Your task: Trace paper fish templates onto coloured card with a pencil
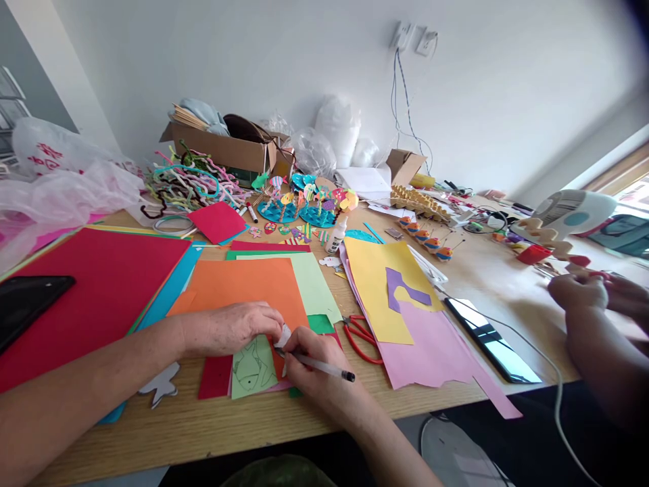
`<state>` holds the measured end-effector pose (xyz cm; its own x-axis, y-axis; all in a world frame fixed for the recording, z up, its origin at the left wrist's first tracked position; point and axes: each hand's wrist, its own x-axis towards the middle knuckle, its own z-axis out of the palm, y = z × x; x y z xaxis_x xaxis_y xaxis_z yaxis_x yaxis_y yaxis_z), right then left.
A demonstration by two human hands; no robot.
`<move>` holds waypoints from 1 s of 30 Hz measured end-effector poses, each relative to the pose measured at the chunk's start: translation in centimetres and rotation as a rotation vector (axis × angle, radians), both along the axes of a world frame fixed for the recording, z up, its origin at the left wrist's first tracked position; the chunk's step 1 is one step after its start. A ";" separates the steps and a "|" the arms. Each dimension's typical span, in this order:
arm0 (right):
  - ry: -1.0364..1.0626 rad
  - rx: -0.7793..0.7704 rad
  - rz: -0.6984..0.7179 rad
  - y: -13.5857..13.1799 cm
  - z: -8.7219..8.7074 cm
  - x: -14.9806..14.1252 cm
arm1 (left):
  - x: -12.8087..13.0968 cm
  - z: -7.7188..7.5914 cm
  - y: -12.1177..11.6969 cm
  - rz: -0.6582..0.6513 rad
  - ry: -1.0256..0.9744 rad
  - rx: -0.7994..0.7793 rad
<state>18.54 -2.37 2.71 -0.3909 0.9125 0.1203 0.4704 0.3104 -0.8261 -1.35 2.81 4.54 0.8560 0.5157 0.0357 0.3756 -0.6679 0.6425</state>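
Observation:
My right hand (322,358) is closed around a pen (327,368) with a clear barrel and a dark end, its tip down at the paper. My left hand (241,328) has its fingertips closed on the edge of a small white paper cutout (284,336), which lies against an orange sheet (243,281). Part of the cutout is hidden by my fingers. Below my left hand lies a light green piece of paper (253,379) with a fish drawn on it. A dark red paper (215,377) sticks out beside it.
Red-handled scissors (362,338) lie right of my hands, by yellow paper (375,270) and pink paper (436,352). A phone (491,341) and a cable stand between me and another person's hands (583,291). A glue bottle (337,237) and paper fish decorations (317,213) are behind.

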 end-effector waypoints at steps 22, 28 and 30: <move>-0.119 -0.037 -0.036 -1.2 1.0 1.2 | -0.2 0.3 -0.7 -0.015 0.053 0.063; -0.119 -0.025 -0.058 -1.2 0.7 1.1 | -0.3 0.1 -0.7 -0.030 0.052 0.126; -0.127 -0.033 -0.058 -1.2 0.7 1.1 | -0.3 0.1 -0.7 -0.041 0.061 0.144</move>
<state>19.69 -3.61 3.36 -0.3474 0.9367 0.0425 0.5880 0.2530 -0.7683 -1.69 2.09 4.64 0.8791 0.4736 0.0538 0.3816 -0.7671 0.5157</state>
